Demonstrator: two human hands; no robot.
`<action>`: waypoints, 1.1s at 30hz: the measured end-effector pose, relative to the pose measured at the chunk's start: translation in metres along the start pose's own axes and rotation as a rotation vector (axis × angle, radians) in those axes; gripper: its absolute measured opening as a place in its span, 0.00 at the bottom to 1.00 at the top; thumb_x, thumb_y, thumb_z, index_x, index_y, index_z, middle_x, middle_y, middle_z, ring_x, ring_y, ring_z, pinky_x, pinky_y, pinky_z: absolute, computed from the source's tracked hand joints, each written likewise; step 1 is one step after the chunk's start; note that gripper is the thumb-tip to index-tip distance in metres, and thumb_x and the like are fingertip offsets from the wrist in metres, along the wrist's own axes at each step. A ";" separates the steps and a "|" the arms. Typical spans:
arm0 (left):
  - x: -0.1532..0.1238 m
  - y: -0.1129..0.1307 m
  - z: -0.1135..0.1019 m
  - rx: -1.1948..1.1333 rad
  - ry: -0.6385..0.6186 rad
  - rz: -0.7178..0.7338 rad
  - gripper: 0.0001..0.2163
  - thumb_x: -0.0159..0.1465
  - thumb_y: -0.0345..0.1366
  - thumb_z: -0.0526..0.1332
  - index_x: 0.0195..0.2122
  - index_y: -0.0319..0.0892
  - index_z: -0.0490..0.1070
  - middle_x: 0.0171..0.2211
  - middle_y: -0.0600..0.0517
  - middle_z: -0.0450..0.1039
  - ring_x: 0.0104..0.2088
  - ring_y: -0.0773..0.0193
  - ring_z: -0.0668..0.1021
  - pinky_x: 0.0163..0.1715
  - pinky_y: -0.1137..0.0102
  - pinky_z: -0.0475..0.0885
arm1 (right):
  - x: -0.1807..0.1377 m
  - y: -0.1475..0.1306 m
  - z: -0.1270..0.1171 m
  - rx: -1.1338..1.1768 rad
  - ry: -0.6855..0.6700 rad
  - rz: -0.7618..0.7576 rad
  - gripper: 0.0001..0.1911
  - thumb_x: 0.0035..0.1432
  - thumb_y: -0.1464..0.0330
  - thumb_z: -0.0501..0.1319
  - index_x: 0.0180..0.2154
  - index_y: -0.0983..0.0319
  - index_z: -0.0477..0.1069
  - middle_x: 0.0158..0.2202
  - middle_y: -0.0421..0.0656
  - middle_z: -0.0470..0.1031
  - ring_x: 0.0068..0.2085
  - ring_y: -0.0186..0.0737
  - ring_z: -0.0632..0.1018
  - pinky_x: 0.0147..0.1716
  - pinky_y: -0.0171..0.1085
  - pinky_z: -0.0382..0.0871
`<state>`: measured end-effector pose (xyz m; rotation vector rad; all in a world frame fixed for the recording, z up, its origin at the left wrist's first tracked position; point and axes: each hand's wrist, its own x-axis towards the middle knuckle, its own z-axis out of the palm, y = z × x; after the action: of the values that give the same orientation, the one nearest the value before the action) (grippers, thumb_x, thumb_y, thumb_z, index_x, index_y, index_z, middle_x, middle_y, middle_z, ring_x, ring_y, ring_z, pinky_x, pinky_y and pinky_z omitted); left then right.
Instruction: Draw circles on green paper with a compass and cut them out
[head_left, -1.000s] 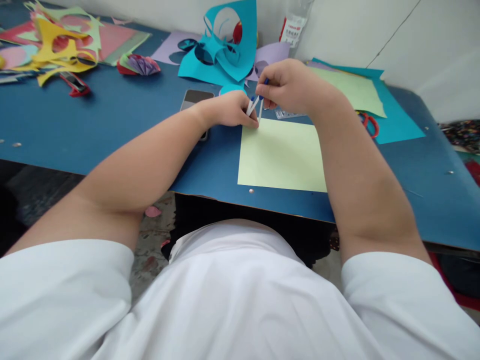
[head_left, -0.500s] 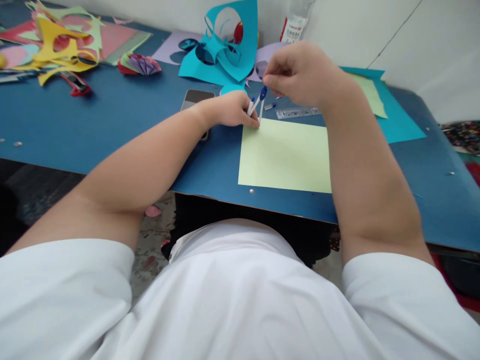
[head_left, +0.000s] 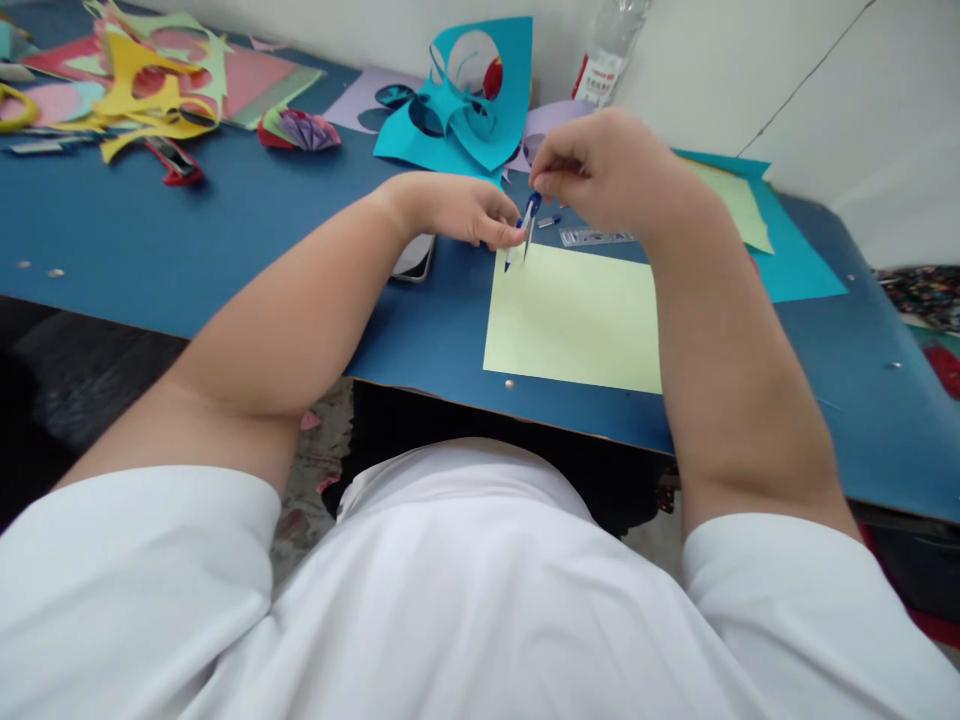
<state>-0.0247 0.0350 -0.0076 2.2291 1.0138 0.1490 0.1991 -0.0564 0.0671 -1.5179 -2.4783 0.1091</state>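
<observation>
A drawing compass (head_left: 533, 205) with a blue hinge and a white pencil leg stands over the top left corner of a pale green sheet of paper (head_left: 574, 320). My right hand (head_left: 574, 165) pinches the top of the compass from above. Thumb and curled fingers of my left hand (head_left: 484, 212) close around the pencil leg, and the thumb hides part of it. Below the thumb, the dark leg tip shows over the paper. A clear ruler (head_left: 596, 237) and a small blue-capped piece (head_left: 549, 221) lie just beyond the sheet.
A phone (head_left: 415, 260) lies partly under my left forearm. Cut blue paper (head_left: 420, 145) and a plastic bottle (head_left: 607, 55) stand by the wall. Yellow scraps (head_left: 139, 95), a red-handled cutter (head_left: 176, 165) and a folded paper piece (head_left: 300, 132) are left. Blue sheets (head_left: 806, 265) lie right.
My left hand has lifted slightly off the paper's corner, and the compass's pencil leg has swung down toward the sheet. My right hand keeps its hold on top. The view has shifted slightly.
</observation>
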 end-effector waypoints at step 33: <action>0.006 -0.009 -0.014 0.164 0.486 -0.096 0.32 0.79 0.64 0.61 0.64 0.41 0.85 0.67 0.49 0.90 0.57 0.49 0.74 0.69 0.51 0.68 | 0.014 0.010 0.020 -0.185 0.050 0.192 0.13 0.87 0.73 0.59 0.57 0.61 0.84 0.64 0.66 0.91 0.60 0.62 0.88 0.50 0.48 0.70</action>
<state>-0.0315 0.0507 -0.0033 2.3393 1.4303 0.6068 0.1972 -0.0386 0.0483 -1.8079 -2.3545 -0.1284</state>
